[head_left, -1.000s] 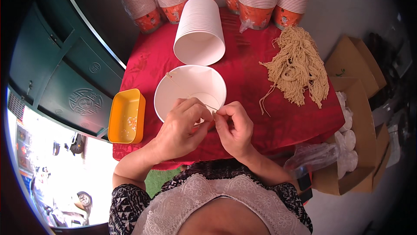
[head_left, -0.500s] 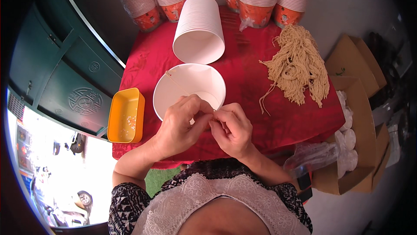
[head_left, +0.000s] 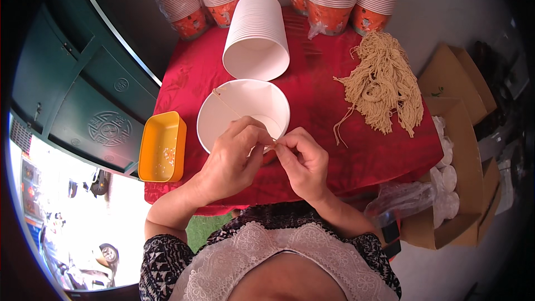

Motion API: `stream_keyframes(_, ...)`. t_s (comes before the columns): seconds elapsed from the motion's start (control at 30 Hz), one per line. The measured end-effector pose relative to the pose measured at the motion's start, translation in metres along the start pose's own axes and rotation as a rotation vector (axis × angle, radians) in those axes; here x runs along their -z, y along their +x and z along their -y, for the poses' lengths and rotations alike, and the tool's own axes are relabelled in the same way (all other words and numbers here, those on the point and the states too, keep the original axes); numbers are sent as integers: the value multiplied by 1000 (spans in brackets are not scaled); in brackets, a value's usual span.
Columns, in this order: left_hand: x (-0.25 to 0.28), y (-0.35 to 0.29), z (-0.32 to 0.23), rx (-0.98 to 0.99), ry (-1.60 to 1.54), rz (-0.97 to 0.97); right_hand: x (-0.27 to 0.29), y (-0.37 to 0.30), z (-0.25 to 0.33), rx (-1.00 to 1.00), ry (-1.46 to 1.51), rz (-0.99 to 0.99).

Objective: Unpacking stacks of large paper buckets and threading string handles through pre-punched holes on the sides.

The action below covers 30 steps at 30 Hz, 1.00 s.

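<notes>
Clock positions are taken from the centre of the bucket point(head_left: 270, 103), with 12 o'clock pointing away from the person. Both arms are bent at the elbow. The left forearm enters from 7 o'clock, the right from between 4 and 5 o'clock, and they converge at the bucket's near side. The left hand point(head_left: 231, 153) is at 6 o'clock, back upward, overlapping the near rim in view; its fingers are curled, with thumb and index finger pinched. The right hand point(head_left: 305, 162) is at 4 o'clock, fingers folded, thumb and index finger likewise pinched. The fingertips of both hands meet on a small tan bit of cord point(head_left: 227, 104). The cord's other visible end is at the rim between 10 and 11 o'clock; its middle is hidden behind the left hand. The bucket's mouth faces the camera. The stack point(head_left: 256, 22) lies at 12 o'clock, the bundle point(head_left: 384, 86) between 2 and 3, and the bin point(head_left: 179, 148) at 8.
</notes>
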<state>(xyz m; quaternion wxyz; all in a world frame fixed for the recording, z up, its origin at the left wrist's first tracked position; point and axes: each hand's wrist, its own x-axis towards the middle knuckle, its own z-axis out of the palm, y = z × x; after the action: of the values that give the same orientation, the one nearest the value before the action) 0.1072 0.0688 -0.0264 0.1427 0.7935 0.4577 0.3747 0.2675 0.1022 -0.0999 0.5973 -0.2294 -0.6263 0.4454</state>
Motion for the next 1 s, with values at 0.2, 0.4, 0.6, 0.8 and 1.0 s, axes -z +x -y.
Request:
stream_keyframes(0.2,-1,-1,-4,-103,189,-25,-1,-1,1,-39,22,-5)
stream_keyframes(0.4,-4,-2,3,-297,373,-81,-2,-1,1,-60,24,0)
stream_keyframes(0.6,-5,1,5,-312,362,-90,8,5,4,20,-48,29)
stream_keyframes(0.8,-1,-1,4,-260,276,-113,13,14,1,119,-206,-8)
stream_keyframes(1.0,1,-6,4,-255,308,-101,14,20,-7,265,-341,-57)
